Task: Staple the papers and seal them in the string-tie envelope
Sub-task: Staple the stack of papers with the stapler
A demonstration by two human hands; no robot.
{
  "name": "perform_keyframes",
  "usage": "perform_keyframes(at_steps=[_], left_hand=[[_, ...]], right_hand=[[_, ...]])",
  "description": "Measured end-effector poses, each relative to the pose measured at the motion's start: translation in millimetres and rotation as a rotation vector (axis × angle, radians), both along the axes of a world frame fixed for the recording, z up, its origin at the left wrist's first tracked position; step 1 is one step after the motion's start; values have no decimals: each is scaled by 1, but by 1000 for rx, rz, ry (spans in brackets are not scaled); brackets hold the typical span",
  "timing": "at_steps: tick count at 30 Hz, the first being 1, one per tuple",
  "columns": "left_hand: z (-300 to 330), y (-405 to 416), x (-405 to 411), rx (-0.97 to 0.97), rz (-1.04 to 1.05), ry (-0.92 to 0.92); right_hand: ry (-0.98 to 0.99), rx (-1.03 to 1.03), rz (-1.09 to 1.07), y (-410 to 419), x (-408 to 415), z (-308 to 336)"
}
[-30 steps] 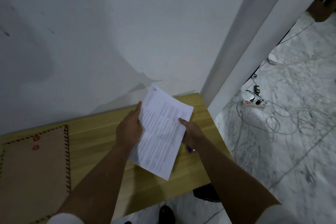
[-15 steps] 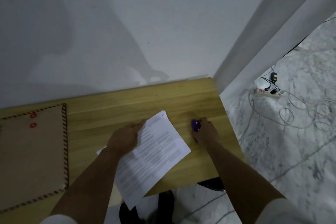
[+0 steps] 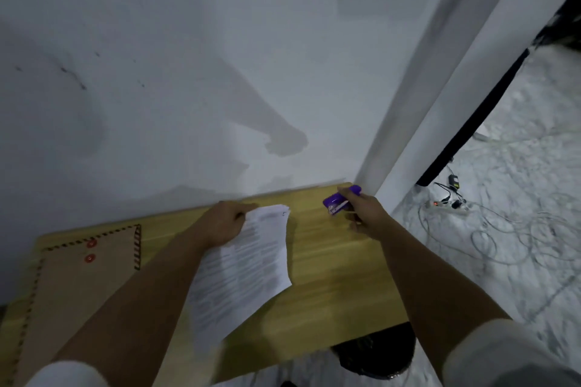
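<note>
purple stapler (image 3: 341,202) is sitting in my right hand (image 3: 364,212), fingers wrapped round it, right of centre; my left hand (image 3: 224,223) is pinching the papers (image 3: 248,264) mid-frame, corner offered for stapling.

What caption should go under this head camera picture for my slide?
Left hand holds printed papers while right hand lifts a purple stapler; string-tie envelope waits on the desk.

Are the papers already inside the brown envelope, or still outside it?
Outside. The left hand holds the papers above the wooden table, while the string-tie envelope lies apart at the table's left end.
</note>
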State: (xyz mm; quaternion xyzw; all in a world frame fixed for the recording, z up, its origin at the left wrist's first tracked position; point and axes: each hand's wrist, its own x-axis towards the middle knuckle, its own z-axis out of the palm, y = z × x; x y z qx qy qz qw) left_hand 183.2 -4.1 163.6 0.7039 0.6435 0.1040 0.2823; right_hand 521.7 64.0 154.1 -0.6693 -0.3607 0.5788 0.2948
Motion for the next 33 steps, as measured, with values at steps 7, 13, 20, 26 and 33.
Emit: perform_keyframes(at_steps=[7, 13, 20, 26, 33], left_hand=[[68, 9, -8, 59, -20, -97], [103, 7, -10, 113, -61, -142], [111, -5, -12, 37, -42, -374], [105, -11, -18, -6, -58, -431], [101, -13, -19, -39, -70, -435]], right_hand=[[124, 36, 65, -10, -9, 62], [386, -79, 208, -18, -17, 79], [177, 32, 291, -30, -33, 85], [-9, 177, 417, -41, -38, 84], [-9, 152, 420, -44, -36, 83]])
